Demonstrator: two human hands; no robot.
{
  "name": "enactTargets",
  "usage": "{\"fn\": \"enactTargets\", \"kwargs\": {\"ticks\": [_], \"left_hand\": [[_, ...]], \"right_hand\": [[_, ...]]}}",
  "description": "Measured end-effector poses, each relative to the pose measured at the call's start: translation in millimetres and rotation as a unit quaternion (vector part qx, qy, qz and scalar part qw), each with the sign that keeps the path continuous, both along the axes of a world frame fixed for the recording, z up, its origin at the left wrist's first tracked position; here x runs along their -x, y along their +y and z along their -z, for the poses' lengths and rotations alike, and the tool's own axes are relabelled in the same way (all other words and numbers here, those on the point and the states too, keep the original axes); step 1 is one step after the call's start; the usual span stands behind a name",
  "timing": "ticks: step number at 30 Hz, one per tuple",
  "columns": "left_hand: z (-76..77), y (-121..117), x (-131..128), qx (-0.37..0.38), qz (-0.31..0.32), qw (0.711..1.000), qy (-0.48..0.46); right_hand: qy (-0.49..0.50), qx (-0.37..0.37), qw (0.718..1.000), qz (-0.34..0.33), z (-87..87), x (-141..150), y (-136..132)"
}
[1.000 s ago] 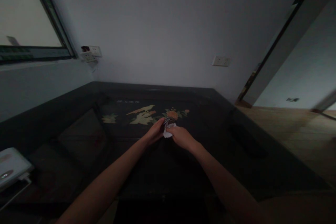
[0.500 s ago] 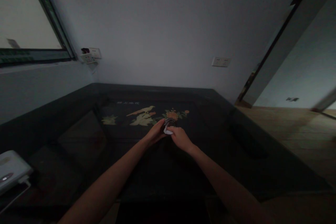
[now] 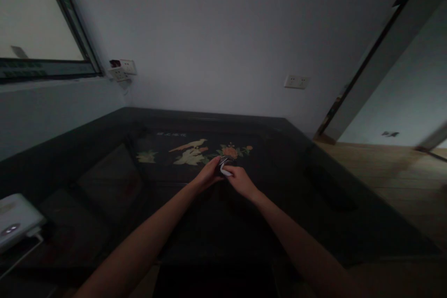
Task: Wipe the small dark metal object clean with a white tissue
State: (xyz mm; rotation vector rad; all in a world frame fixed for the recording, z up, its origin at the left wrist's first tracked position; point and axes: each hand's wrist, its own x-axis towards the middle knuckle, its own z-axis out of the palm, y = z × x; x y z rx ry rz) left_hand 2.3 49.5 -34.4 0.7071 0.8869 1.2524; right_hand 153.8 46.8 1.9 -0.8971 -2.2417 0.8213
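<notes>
Both my hands meet over the middle of a dark glass-topped table (image 3: 314, 181). My left hand (image 3: 208, 174) is closed around a small dark, shiny object (image 3: 223, 163) that I cannot make out. My right hand (image 3: 240, 180) is closed on a small white cloth or tissue (image 3: 226, 172) and presses it against that object. Only a scrap of the white cloth shows between the fingers. A painted bird and flower design (image 3: 195, 151) lies under the glass just beyond my hands.
A white device (image 3: 16, 221) with a cable lies at the table's left edge. Wall sockets (image 3: 295, 82) sit on the far wall, more sockets (image 3: 121, 70) near a window (image 3: 31, 23) on the left. A doorway and wooden floor (image 3: 398, 167) open to the right.
The white cloth showed larger a second ago and is now mostly tucked under my right fingers. Both hands stayed together at the same spot.
</notes>
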Motion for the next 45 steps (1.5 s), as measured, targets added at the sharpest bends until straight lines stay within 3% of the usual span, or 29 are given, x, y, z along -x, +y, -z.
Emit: {"fn": "enactTargets", "kwargs": {"ticks": [4,9,12,16,19,23,25,27,29,31,35,39,42,45], "left_hand": [[4.6,2.6,0.7,-0.021,0.018,1.000,-0.006],[5.3,4.1,-0.5,-0.027,0.019,0.999,-0.013],[1.9,2.2,-1.6,-0.012,0.017,1.000,-0.004],[-0.3,1.2,-2.7,-0.019,0.012,1.000,-0.008],[0.4,1.3,-2.1,-0.033,0.019,0.999,-0.014],[0.7,0.4,-0.2,-0.018,0.019,1.000,0.000],[0.2,-0.1,0.3,-0.016,0.011,1.000,0.004],[-0.6,-0.6,0.4,-0.017,0.009,1.000,0.006],[-1.4,-1.2,0.5,-0.018,0.012,1.000,0.006],[-2.3,-2.1,0.5,-0.022,0.014,1.000,0.002],[-5.6,-5.0,0.2,-0.022,0.011,1.000,-0.008],[-8.7,-6.5,0.0,-0.008,0.018,1.000,-0.004],[-7.3,-4.8,0.6,0.005,0.026,1.000,0.001],[-4.5,-1.9,1.0,0.015,0.032,0.999,0.008]], "right_hand": [[-0.147,-0.068,0.987,-0.002,-11.2,-4.9,-5.3],[-0.329,-0.166,0.929,0.020,-18.7,-3.6,-10.3],[-0.352,-0.185,0.917,0.021,-19.1,-2.3,-12.1],[-0.327,-0.138,0.934,0.042,-15.5,-2.4,-12.8],[-0.249,-0.087,0.963,0.052,-9.9,-2.1,-9.9],[-0.025,0.040,0.998,0.037,2.2,1.2,0.0],[0.095,0.147,0.983,0.061,9.1,4.4,4.8],[0.203,0.237,0.946,0.081,14.6,7.8,7.8],[0.281,0.289,0.912,0.081,17.8,10.2,8.9],[0.307,0.304,0.899,0.073,18.5,10.6,9.2],[0.216,0.246,0.943,0.058,14.7,5.5,9.8],[0.084,0.098,0.991,0.029,6.4,-1.5,7.4],[-0.033,-0.030,0.999,0.016,-1.7,-5.4,2.3],[-0.159,-0.108,0.981,0.005,-9.2,-8.2,-2.3]]}}
